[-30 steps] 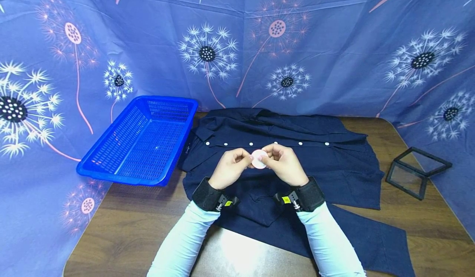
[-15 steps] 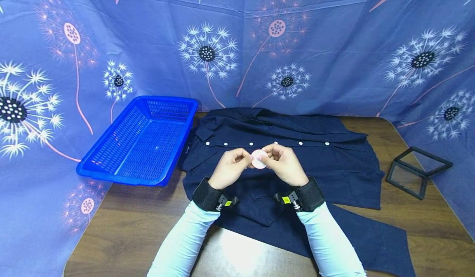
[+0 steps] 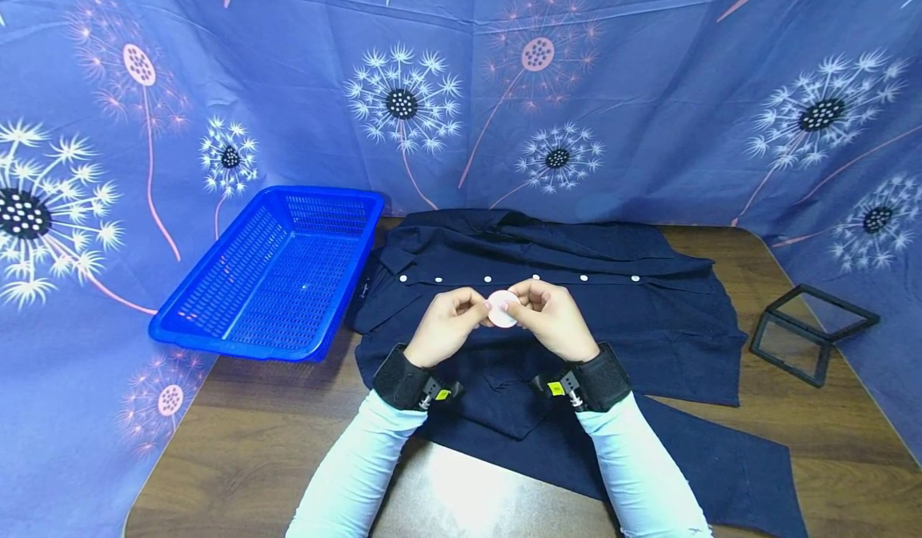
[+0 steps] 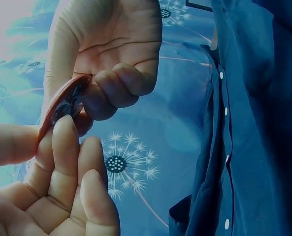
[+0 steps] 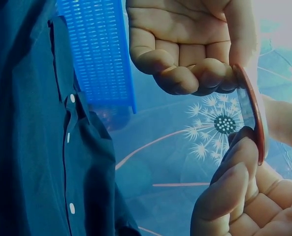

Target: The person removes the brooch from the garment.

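Note:
A small round disc (image 3: 503, 309), whitish on top with a reddish rim, is pinched between both hands above a dark navy shirt (image 3: 663, 322). The left hand (image 3: 445, 327) grips its left edge with thumb and fingers. The right hand (image 3: 553, 319) pinches the right side, its thumb lying on the face. Seen edge-on in the left wrist view, the disc (image 4: 62, 105) has a darker, shiny underside. In the right wrist view the disc (image 5: 252, 110) shows its reddish rim. White buttons run across the shirt behind the hands.
A blue perforated basket (image 3: 277, 282) stands at the left on the wooden table (image 3: 238, 442). Toward the right edge lies a black hinged frame with clear panes (image 3: 795, 346). Dandelion-patterned blue cloth (image 3: 475, 82) hangs behind. A shirt sleeve (image 3: 727, 458) extends toward the front right.

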{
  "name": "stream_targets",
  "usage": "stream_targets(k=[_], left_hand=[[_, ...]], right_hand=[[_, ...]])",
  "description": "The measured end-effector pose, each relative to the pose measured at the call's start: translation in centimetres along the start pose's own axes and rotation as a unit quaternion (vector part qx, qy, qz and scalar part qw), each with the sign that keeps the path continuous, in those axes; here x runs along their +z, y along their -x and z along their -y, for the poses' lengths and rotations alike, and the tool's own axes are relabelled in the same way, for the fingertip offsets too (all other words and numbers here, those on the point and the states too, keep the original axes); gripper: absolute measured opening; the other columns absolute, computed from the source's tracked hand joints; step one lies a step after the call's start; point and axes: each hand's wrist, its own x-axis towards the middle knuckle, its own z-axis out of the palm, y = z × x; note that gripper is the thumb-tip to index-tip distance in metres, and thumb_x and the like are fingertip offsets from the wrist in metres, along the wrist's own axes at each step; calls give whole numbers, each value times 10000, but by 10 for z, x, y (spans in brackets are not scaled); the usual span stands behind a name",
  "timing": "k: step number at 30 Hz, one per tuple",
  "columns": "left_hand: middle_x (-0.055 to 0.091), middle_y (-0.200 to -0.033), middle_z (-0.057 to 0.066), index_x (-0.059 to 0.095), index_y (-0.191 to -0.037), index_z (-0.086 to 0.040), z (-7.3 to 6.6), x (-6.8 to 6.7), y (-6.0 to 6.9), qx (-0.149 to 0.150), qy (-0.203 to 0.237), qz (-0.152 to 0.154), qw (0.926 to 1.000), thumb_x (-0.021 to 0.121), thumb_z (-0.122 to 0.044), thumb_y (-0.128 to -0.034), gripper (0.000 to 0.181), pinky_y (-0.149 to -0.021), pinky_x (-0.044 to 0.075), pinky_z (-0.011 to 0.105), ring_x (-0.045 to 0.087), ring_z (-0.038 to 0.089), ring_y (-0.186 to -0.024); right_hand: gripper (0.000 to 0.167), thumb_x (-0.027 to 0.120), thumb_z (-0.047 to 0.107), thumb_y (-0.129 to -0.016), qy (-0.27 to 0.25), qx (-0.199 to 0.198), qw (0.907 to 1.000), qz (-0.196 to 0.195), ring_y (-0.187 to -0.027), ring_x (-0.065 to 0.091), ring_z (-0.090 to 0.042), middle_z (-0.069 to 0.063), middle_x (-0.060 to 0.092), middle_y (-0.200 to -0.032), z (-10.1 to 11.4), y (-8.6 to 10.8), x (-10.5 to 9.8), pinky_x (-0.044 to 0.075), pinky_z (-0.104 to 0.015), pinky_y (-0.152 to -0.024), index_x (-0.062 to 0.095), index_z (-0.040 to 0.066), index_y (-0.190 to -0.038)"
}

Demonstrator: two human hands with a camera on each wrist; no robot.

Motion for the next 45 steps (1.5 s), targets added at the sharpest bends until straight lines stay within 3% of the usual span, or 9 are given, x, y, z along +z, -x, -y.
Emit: stream_targets(k=[9, 17, 20, 24, 27, 32, 38, 45], left_hand=[[701, -804, 182, 664, -854, 18, 0, 1, -1, -111, 83, -22, 9999, 576, -90, -956, 173, -645, 454, 197, 612, 329, -742], [692, -821, 227, 646, -845, 30, -1, 1, -2, -214, 136, -73, 9997, 561, -82, -947, 173, -645, 465, 205, 572, 71, -671], [692, -813, 208, 644, -841, 27, -1, 2, -2, -232, 173, -91, 9995, 561, -82, -946, 172, -650, 476, 206, 592, 87, -680], [691, -795, 192, 642, -833, 28, 0, 3, -2, -232, 254, -123, 9993, 565, -79, -943, 172, -651, 482, 209, 637, 273, -725], [690, -794, 198, 638, -833, 33, -1, 3, -2, -263, 287, -134, 9992, 566, -80, -943, 174, -658, 486, 215, 639, 343, -759], [682, -805, 220, 640, -841, 46, -4, 2, -1, -401, 413, -239, 9981, 564, -72, -950, 178, -682, 510, 247, 642, 197, -727], [672, -787, 192, 634, -848, 62, -6, -1, -1, -489, 637, -363, 9961, 563, -70, -954, 184, -688, 518, 241, 610, 63, -696], [670, -757, 161, 633, -852, 69, -6, -4, -2, -565, 788, -447, 9943, 560, -57, -951, 176, -674, 505, 212, 612, 66, -685]], right_hand=[[172, 683, 100, -909, -52, -44, 10000, -21, -611, 544, -54, -98, 640, -752, -2, -1, 1, 474, -217, -565, 690, -32, -1018], [170, 688, 123, -909, 87, -68, 9999, 7, -607, 529, -66, -115, 636, -748, 1, -1, 2, 451, -218, -549, 696, -5, -1021], [170, 688, 120, -908, 151, -153, 9998, -46, -611, 514, -73, -99, 627, -755, 0, -1, 2, 428, -217, -542, 698, 1, -1030], [184, 690, 79, -899, -17, -233, 9996, -159, -661, 564, -68, -139, 674, -846, -1, -1, 3, 460, -196, -586, 687, -9, -1061], [214, 691, 34, -886, -139, -227, 9992, -308, -703, 598, -75, -194, 688, -913, 3, 0, 3, 486, -172, -626, 671, -39, -1086], [233, 686, -20, -867, -22, -330, 9977, -592, -721, 607, -56, -243, 667, -918, 27, 4, 1, 498, -149, -635, 649, -110, -1079], [175, 686, -68, -847, 237, -831, 9933, -767, -761, 608, -42, -231, 667, -927, 38, 11, -2, 511, -169, -666, 665, -98, -1019], [226, 735, -103, -784, 502, -1693, 9798, -943, -805, 605, -73, -184, 677, -971, 11, 9, -4, 513, -169, -703, 693, -53, -1000]])
